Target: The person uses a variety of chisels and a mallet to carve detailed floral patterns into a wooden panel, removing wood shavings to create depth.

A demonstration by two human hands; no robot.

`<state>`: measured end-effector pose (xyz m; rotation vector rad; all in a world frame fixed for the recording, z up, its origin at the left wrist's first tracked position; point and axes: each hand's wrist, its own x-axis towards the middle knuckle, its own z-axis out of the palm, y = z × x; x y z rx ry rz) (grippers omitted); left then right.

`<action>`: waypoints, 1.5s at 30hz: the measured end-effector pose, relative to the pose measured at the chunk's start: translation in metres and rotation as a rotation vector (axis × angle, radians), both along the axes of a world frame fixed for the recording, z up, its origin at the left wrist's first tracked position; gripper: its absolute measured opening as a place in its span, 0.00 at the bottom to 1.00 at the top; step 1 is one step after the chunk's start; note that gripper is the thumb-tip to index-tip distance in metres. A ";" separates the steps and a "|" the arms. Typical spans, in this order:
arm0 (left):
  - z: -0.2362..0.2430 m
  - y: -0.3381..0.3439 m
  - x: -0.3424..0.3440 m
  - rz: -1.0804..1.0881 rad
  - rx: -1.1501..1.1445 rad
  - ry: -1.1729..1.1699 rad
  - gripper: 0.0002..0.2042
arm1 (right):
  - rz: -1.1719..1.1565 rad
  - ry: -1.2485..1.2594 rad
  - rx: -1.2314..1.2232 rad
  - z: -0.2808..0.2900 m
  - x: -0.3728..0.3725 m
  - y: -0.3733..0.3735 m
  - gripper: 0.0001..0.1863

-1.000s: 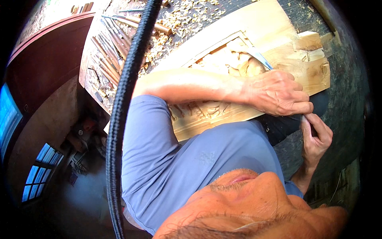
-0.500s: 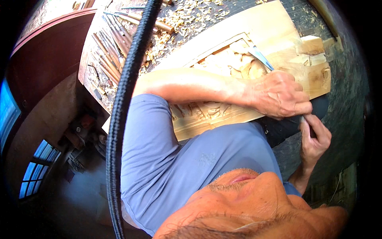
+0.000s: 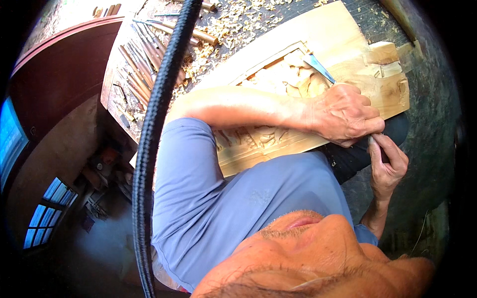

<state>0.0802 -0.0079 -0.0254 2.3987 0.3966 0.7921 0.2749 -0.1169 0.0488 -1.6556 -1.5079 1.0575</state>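
My left hand (image 3: 345,114) is wrapped in a fist around a wood chisel (image 3: 319,68). The chisel's flat metal blade sticks out past the knuckles, its tip over the carved recess of a pale wooden board (image 3: 330,30). Most of its handle is hidden inside the fist. My right hand (image 3: 390,166) is closed just below, thumb and fingertips pressed against the underside of the left fist, in line with the chisel's handle end; what they grip there is mostly hidden. My left forearm lies across the board, covering part of the relief carving.
Several carving tools (image 3: 136,69) with wooden handles lie at the far left of the dark worktable (image 3: 360,12). Curled wood shavings (image 3: 238,22) are scattered behind the board. Wood blocks (image 3: 383,53) sit against its right end. A black braided cable (image 3: 156,119) hangs across the view.
The whole view has shifted slightly, with board and hands appearing a little further left and up. Both hands keep the same hold, the chisel blade still over the carved recess.
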 end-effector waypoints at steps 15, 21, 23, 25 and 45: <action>0.006 0.002 0.003 0.129 -0.025 -0.089 0.13 | -0.008 -0.018 0.001 0.002 -0.004 0.013 0.07; 0.005 0.008 0.003 0.151 0.005 -0.096 0.13 | 0.041 -0.012 0.009 -0.004 -0.002 0.023 0.06; 0.004 0.009 -0.003 0.112 0.031 -0.081 0.12 | 0.061 -0.040 0.036 -0.001 0.001 0.018 0.07; 0.004 0.005 -0.003 0.081 0.134 -0.126 0.13 | 0.088 -0.066 0.060 0.002 0.005 0.011 0.08; -0.004 0.005 -0.003 -0.027 0.080 -0.091 0.15 | 0.075 -0.097 0.037 0.015 0.001 0.000 0.14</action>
